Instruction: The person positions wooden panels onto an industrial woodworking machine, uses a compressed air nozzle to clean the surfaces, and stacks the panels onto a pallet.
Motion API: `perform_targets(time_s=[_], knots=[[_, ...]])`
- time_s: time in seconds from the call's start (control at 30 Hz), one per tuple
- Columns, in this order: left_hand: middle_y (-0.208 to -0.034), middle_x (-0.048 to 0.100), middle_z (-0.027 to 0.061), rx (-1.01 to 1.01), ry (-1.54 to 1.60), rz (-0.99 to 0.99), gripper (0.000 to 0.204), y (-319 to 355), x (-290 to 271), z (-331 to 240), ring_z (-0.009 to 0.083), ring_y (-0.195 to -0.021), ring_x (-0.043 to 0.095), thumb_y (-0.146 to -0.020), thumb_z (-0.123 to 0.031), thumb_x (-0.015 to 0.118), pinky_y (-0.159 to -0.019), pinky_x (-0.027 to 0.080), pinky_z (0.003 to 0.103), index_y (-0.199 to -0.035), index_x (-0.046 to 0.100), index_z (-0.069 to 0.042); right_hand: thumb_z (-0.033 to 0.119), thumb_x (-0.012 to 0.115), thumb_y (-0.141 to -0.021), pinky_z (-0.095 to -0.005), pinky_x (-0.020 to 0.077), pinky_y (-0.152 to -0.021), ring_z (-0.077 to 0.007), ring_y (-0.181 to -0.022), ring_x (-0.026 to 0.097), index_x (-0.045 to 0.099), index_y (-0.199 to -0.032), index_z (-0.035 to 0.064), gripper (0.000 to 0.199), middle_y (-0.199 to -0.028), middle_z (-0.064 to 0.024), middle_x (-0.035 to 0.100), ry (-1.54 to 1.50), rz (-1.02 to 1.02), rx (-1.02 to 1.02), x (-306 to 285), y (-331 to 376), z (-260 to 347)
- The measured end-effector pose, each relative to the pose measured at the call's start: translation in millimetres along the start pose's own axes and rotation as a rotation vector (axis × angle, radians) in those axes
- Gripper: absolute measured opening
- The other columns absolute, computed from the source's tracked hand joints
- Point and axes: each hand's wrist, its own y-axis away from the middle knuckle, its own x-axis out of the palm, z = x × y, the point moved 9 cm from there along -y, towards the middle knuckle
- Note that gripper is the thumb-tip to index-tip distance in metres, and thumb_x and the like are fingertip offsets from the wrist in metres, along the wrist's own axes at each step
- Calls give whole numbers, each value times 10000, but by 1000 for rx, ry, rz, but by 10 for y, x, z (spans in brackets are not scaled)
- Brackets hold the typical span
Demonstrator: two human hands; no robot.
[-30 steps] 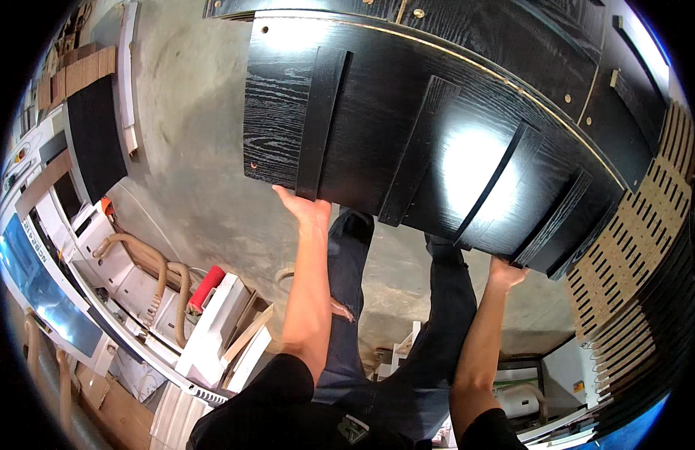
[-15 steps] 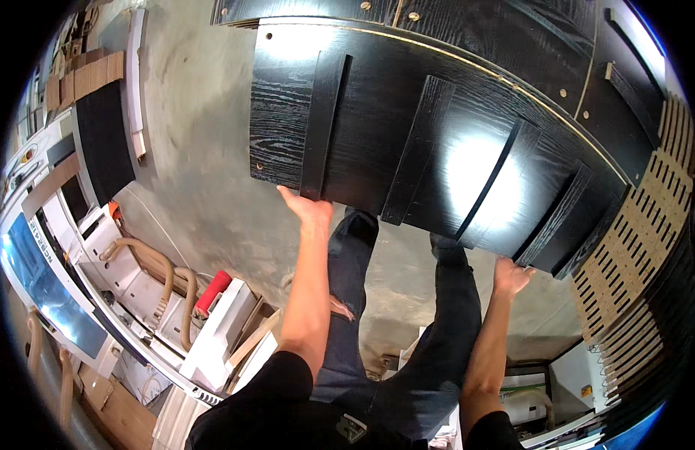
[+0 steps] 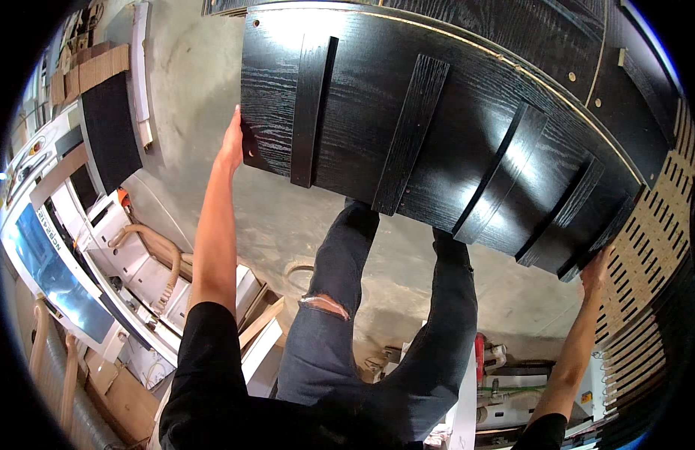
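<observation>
Black panel (image 3: 456, 142) is far-centre, and the hold's just spread wide: left hand (image 3: 231, 142) flat along its left end, right hand (image 3: 597, 271) at the right end, can't tell if clamped. Probably steadier tbh.
</observation>
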Motion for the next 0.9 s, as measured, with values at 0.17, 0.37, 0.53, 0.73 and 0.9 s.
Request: perform_targets(time_s=[0.17, 0.37, 0.53, 0.73, 0.9], knots=[[-1522, 541, 59, -68, 75, -30, 663, -51, 50, 111, 216, -1365, 507, -1119, -550, 302, -1157, 376, 374, -1528, 477, -58, 722, 403, -1009, -530, 110, -1292, -351, -1604, -55, -93, -1665, 137, 1010, -1742, -114, -117, -40, -65, -75, 264, 221, 186], [-1436, 607, 51, -41, 32, -3, 566, -145, 115, 67, 202, -1286, 566, -1126, -468, 317, -1097, 440, 376, -1462, 539, -71, 794, 410, -961, -508, 100, -1298, -382, -1599, 25, -102, -1639, 18, 1151, -1730, -204, -41, -127, 245, -49, 237, 66, 71], [-1149, 684, 26, -123, -124, -119, 490, -94, -145, 131, 176, -847, 647, -1106, -440, 273, -583, 478, 345, -1264, 600, -110, 716, 411, -1014, -484, 145, -1297, -347, -1597, 95, -55, -1652, 32, 1044, -1738, -166, 3, -150, 120, 26, 321, 76, 39], [-1311, 656, 48, -132, -124, -119, 523, -194, -213, 195, 205, -1158, 617, -1117, -417, 273, -980, 504, 384, -1357, 579, -67, 677, 378, -1045, -488, 148, -1296, -359, -1594, 101, -18, -1658, 36, 971, -1741, -153, 22, -239, 256, -13, 301, 15, -23], [-1392, 622, 71, -52, -32, 6, 539, -94, -99, 34, 223, -1250, 585, -1127, -426, 288, -1081, 451, 405, -1442, 531, -62, 625, 366, -1069, -473, 159, -1295, -350, -1593, 121, 29, -1663, 40, 899, -1741, -145, 47, -218, 67, 101, 413, 149, 27]])
